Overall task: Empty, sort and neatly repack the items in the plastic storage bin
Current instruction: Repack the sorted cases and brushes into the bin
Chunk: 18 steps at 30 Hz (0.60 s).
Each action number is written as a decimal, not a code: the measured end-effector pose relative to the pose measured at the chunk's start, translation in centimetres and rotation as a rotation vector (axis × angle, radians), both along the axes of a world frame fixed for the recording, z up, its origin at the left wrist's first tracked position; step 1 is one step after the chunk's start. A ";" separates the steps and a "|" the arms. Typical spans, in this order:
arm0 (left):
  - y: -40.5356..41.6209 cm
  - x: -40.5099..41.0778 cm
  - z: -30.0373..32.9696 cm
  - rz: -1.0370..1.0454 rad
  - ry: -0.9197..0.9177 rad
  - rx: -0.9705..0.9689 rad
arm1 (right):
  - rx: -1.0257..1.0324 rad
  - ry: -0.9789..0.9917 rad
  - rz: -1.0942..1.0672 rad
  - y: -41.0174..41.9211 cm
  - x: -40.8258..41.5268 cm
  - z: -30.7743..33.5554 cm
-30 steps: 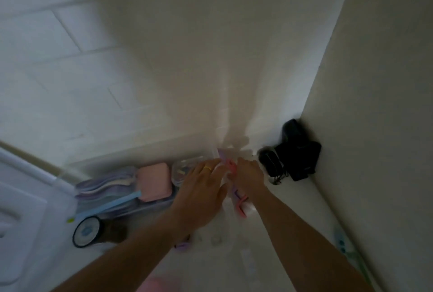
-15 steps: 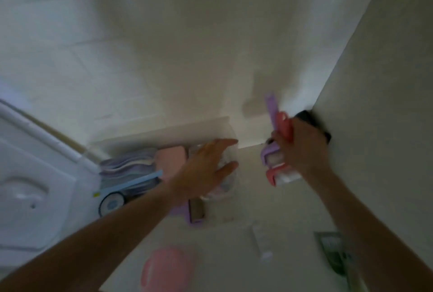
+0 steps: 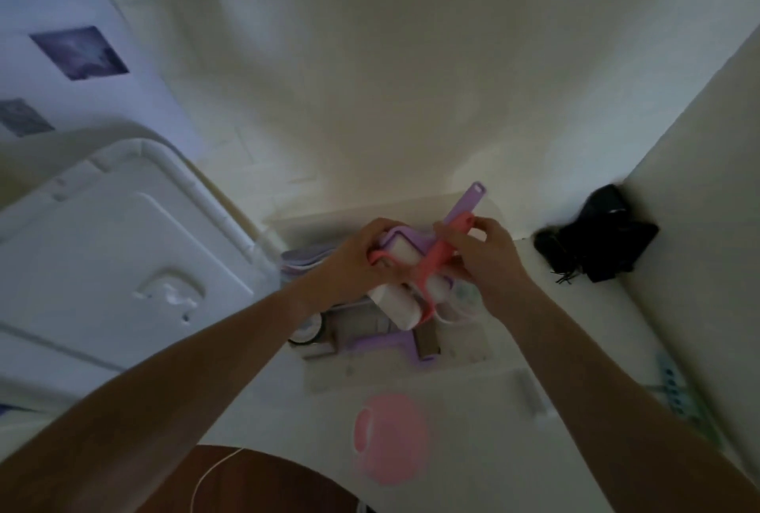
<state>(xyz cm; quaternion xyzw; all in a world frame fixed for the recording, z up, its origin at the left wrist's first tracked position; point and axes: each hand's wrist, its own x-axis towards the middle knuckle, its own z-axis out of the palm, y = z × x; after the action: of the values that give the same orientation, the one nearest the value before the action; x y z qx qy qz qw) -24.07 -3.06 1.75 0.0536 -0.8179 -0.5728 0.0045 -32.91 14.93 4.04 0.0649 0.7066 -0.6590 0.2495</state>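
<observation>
Two lint rollers, a pink one (image 3: 436, 261) and a purple one (image 3: 464, 204), are up in the air together over the clear plastic bin (image 3: 395, 348), so this is mid-sort, nowhere near finished. Starting at the left: a big white lidded container (image 3: 123, 249) sits by the left edge of the floor (image 3: 473, 451), untouched. Next, the left hand (image 3: 362, 257) is closed around the roller heads, fingers wrapped over the white rolls. Under it, the bin holds plenty: a stack of purplish flat pieces (image 3: 304, 259) at its far left corner, a round tape-like reel (image 3: 306, 331), a purple-framed thing (image 3: 390, 342) near the front wall. Blurry, so I can't name those firmly. In front of the bin, a pink round lid or dish (image 3: 390, 438) lies out on the floor. Moving right, the right hand (image 3: 489, 261) pinches the roller handles, the purple handle poking up beyond it. A small white tube (image 3: 530, 393) lies off the bin's front right corner, a black bundle of cables (image 3: 596, 241) fills the far right corner. Judging by this, emptying is partly done; most sorting and all repacking remain.
</observation>
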 end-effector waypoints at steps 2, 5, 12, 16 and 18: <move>-1.1 1.1 -1.0 0.012 -0.005 -0.024 | -0.012 -0.026 0.112 -0.4 0.7 -0.4; -2.0 1.9 -2.1 0.008 -0.059 0.036 | 0.009 0.010 0.128 -1.4 1.9 -1.1; -3.7 2.6 -3.9 -0.101 -0.141 -0.391 | 0.344 0.492 0.347 -3.2 4.2 -4.0; -3.7 2.9 -4.5 -0.104 -0.192 -0.259 | 0.513 0.790 0.588 -3.6 5.1 -5.4; -3.7 3.4 -5.0 0.018 -0.152 -0.053 | 0.616 0.885 0.684 -3.7 5.2 -6.2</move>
<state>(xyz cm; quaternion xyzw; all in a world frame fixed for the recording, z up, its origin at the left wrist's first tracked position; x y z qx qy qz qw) -20.65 -6.75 -3.22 0.1041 -0.8303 -0.5452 -0.0513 -27.67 11.27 -2.16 -0.3739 0.8807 -0.2730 0.1001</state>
